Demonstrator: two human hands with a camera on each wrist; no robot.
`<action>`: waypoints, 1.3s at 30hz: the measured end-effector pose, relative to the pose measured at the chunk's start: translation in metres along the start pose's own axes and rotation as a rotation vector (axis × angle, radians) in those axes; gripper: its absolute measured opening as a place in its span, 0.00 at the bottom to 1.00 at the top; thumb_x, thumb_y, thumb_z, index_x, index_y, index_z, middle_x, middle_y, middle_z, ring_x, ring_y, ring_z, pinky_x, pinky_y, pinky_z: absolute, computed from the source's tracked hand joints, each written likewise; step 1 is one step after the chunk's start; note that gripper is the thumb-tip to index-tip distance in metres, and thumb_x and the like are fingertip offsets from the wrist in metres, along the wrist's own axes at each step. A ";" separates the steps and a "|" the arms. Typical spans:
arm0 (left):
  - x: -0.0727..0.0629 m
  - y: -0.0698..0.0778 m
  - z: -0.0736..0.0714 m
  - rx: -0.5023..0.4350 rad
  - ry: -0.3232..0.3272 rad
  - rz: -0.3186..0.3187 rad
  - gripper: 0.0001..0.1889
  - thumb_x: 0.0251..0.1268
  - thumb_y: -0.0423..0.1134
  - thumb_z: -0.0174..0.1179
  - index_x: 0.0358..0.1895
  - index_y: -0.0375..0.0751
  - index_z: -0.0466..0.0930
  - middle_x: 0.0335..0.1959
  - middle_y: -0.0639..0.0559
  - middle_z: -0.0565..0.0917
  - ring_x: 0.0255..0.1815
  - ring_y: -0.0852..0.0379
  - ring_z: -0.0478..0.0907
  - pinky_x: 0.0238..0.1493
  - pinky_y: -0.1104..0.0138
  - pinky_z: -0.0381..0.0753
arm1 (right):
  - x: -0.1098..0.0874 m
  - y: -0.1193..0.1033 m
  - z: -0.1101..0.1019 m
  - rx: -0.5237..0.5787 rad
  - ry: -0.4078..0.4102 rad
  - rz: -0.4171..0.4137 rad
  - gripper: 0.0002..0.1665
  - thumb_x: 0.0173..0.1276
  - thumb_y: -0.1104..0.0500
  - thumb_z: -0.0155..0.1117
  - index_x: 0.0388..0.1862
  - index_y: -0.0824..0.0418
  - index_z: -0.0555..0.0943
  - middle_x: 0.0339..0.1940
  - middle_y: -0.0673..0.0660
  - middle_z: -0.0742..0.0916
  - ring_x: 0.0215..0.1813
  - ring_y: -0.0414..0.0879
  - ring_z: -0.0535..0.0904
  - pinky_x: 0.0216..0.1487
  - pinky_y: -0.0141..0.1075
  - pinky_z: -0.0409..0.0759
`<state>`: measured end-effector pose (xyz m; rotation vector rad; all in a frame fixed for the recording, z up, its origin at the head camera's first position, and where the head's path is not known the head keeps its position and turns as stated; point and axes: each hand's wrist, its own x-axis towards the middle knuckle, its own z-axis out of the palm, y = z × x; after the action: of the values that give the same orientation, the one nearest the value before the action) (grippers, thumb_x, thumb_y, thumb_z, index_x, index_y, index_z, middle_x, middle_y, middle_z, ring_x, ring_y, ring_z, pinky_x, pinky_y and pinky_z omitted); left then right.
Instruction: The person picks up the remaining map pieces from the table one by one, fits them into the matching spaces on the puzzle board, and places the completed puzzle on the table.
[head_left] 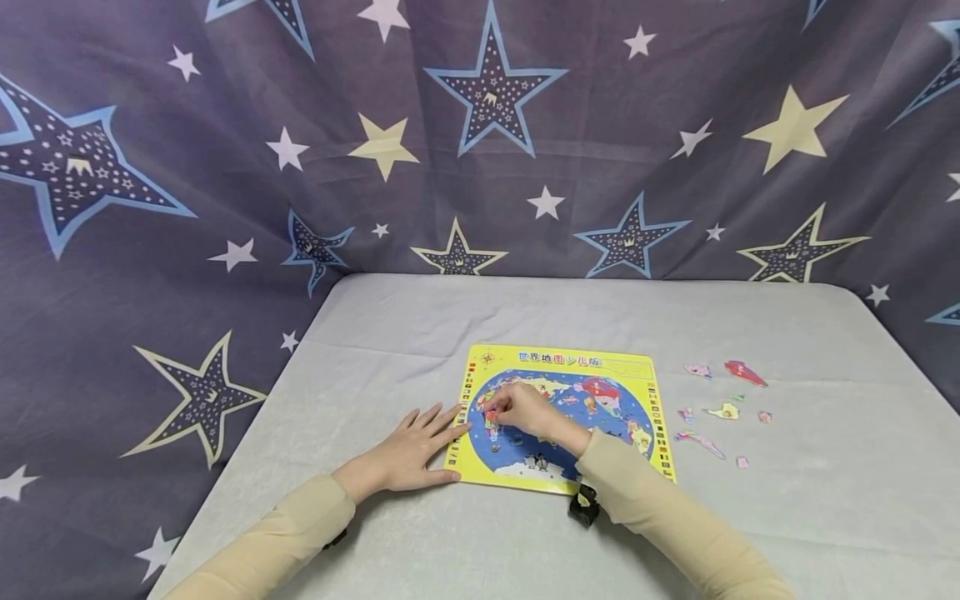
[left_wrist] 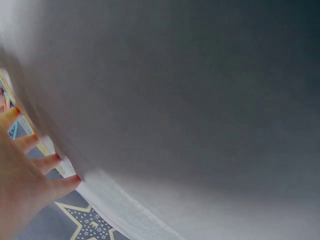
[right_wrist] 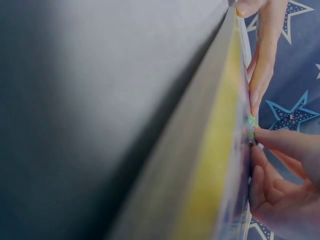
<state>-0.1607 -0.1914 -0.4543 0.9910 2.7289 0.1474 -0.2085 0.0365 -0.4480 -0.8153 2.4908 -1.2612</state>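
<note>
A yellow-bordered world map puzzle board [head_left: 510, 479] with a blue ocean lies on the table. My left hand [head_left: 412, 452] rests flat beside it with fingers spread, fingertips at the board's left edge. Over the left part of the map, my right hand [head_left: 525, 408] pinches a small colourful puzzle piece between thumb and index finger. That puzzle piece [right_wrist: 252, 126] shows at the fingertips in the right wrist view, close over the board's surface. Its outline is mostly hidden by the fingers. In the left wrist view, the spread left hand [left_wrist: 30, 175] appears at the lower left.
Right of the board lie several loose puzzle pieces, among them a red piece [head_left: 746, 372], a yellowish piece [head_left: 723, 411] and a long pink piece [head_left: 702, 444]. A pale grey cloth [head_left: 375, 333] covers the table. Behind and left hangs a star-patterned curtain [head_left: 525, 208].
</note>
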 end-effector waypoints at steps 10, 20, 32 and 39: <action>-0.002 0.000 0.001 0.001 0.003 -0.005 0.38 0.56 0.69 0.39 0.69 0.57 0.49 0.71 0.53 0.45 0.69 0.44 0.43 0.62 0.45 0.45 | 0.002 0.002 0.005 -0.041 0.013 0.022 0.09 0.55 0.68 0.63 0.37 0.64 0.83 0.33 0.55 0.84 0.29 0.39 0.74 0.28 0.29 0.72; -0.002 0.000 0.000 -0.002 0.001 -0.003 0.38 0.56 0.69 0.39 0.69 0.57 0.49 0.71 0.53 0.44 0.69 0.44 0.43 0.62 0.45 0.45 | 0.002 0.005 0.005 -0.040 -0.002 0.012 0.10 0.53 0.66 0.66 0.36 0.65 0.83 0.31 0.54 0.83 0.30 0.39 0.73 0.30 0.29 0.72; -0.002 0.001 -0.001 -0.012 0.004 0.006 0.38 0.56 0.69 0.40 0.69 0.56 0.49 0.71 0.53 0.44 0.69 0.43 0.43 0.62 0.44 0.45 | 0.002 0.003 0.003 -0.016 0.001 -0.008 0.10 0.50 0.69 0.67 0.35 0.67 0.83 0.29 0.56 0.82 0.28 0.42 0.72 0.28 0.28 0.70; -0.002 0.001 -0.001 -0.009 0.007 0.010 0.38 0.56 0.69 0.40 0.69 0.56 0.49 0.71 0.53 0.44 0.69 0.43 0.44 0.61 0.44 0.45 | 0.001 0.000 0.002 -0.023 0.017 0.028 0.10 0.50 0.69 0.67 0.34 0.67 0.83 0.28 0.55 0.82 0.27 0.40 0.70 0.27 0.29 0.69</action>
<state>-0.1592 -0.1920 -0.4524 1.0030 2.7275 0.1651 -0.2087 0.0343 -0.4496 -0.7759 2.5251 -1.2379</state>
